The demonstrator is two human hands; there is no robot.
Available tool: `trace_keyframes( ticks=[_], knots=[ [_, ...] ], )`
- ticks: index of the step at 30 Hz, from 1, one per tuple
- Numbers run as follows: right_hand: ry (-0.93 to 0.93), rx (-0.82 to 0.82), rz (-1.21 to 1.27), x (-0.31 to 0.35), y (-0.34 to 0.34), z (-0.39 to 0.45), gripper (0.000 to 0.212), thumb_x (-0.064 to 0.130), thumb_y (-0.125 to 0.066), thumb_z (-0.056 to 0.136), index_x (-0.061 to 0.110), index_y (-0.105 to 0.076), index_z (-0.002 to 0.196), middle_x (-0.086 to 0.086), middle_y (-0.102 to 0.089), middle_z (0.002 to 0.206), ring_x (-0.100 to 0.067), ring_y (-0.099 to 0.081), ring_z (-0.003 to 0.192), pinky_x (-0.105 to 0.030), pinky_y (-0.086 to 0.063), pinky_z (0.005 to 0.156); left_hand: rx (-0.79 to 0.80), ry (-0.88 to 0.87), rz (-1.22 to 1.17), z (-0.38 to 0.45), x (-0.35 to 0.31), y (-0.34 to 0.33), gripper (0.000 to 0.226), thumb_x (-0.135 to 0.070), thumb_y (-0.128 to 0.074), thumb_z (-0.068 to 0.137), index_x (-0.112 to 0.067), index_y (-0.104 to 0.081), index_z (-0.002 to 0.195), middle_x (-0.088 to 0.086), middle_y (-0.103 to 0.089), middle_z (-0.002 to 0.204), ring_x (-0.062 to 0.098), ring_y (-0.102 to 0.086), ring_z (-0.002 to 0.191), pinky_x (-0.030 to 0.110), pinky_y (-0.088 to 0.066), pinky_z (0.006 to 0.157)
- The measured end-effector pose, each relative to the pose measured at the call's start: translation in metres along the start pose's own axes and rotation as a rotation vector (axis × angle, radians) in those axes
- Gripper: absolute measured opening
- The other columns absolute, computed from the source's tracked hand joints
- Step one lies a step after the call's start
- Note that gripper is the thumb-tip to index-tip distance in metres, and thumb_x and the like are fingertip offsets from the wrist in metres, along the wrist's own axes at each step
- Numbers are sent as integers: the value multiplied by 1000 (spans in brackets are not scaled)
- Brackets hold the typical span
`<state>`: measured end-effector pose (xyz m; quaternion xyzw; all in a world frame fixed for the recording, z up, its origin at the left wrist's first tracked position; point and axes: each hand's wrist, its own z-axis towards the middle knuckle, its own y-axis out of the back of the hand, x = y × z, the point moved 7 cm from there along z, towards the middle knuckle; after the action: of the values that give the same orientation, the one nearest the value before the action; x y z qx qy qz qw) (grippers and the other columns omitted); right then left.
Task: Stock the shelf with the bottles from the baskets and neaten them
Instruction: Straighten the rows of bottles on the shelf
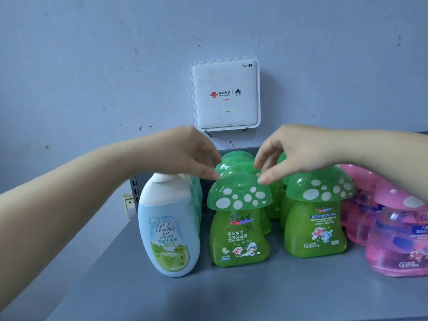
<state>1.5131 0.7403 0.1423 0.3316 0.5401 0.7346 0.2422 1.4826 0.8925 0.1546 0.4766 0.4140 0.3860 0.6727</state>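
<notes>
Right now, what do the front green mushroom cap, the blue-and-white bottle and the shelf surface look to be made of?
Front green mushroom cap: translucent glossy plastic, apparently; light shows through, bright glints, white printed spots.
Blue-and-white bottle: opaque plastic, smooth satin finish, soft highlights, printed label.
Shelf surface: grey and matte, no reflections; possibly painted metal, given the slotted upright at its left rear, but the look leaves it open.

A flat grey metal shelf [231,295] carries all the bottles, and the front green translucent mushroom-capped bottle [239,223] stands upright near its middle. Just to the left of that bottle stands a pale blue and white rounded lotion bottle [169,230], with more of its kind lined up behind it; more green mushroom bottles stand in a row behind the front one. To its right, slightly apart, stands a second green mushroom-capped bottle [316,216], and beyond that a group of pink translucent mushroom-capped bottles [393,237].
</notes>
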Motion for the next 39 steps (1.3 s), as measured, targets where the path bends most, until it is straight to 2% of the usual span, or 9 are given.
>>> trace_keyframes(
  ticks=[2,4,9,14,18,23,28,33,39],
  knots=[
    [0,-56,72,-7,14,5,24,36,-75,74,27,-68,95,15,-73,85,3,-65,79,-7,-44,72,-78,6,-34,6,-1,18,20,-32,-73,76,-32,-68,95,-16,-73,88,1,-67,85,24,-50,89],
    [-13,-72,25,-14,20,13,23,33,-74,75,26,-67,97,13,-73,87,-1,-66,84,-10,-45,75,-81,8,-21,15,-2,22,21,-32,-73,77,-30,-68,97,-11,-73,89,4,-67,84,25,-51,89],
    [-50,56,-253,-21,-2,35,40,37,-74,76,20,-65,111,11,-69,91,-8,-63,88,-16,-45,72,92,-3,158,44,-5,-9,27,-33,-69,82,-23,-66,107,-2,-74,93,7,-64,86,22,-47,85],
    [-77,96,-306,-22,-10,41,47,38,-74,76,15,-63,116,5,-71,101,-13,-63,85,-22,-47,72,153,-9,243,61,1,-28,28,-22,-65,83,-18,-66,110,1,-74,88,14,-65,86,30,-51,85],
    [-70,73,-284,-20,-11,42,46,37,-74,75,13,-65,113,4,-72,98,-11,-62,80,-16,-45,67,138,-4,226,61,7,-30,31,-21,-67,83,-17,-65,113,2,-74,91,10,-62,80,27,-50,80],
    [-56,42,-272,-17,-12,45,43,35,-74,77,13,-65,113,4,-72,95,-10,-61,76,-14,-45,65,118,5,193,58,14,-28,30,-22,-70,81,-18,-66,110,1,-74,90,-8,-55,60,19,-47,71],
    [-47,34,-269,-15,-14,49,40,32,-73,79,13,-66,113,4,-72,96,-10,-61,76,-12,-43,62,128,32,166,53,18,-27,33,-24,-72,80,-18,-66,111,3,-74,89,14,-66,85,26,-50,80],
    [-41,32,-272,-13,-14,50,41,32,-73,79,12,-66,114,3,-72,97,-11,-61,79,-15,-44,65,117,33,150,53,22,-26,31,-25,-74,78,-18,-67,107,2,-74,89,-9,-56,58,10,-44,63],
    [-42,29,-274,-11,-15,50,39,32,-72,78,12,-67,112,3,-73,96,-13,-64,81,-16,-46,66,128,36,155,51,21,-26,32,-25,-73,78,-18,-66,109,2,-74,91,12,-65,80,23,-49,77]
  ],
)
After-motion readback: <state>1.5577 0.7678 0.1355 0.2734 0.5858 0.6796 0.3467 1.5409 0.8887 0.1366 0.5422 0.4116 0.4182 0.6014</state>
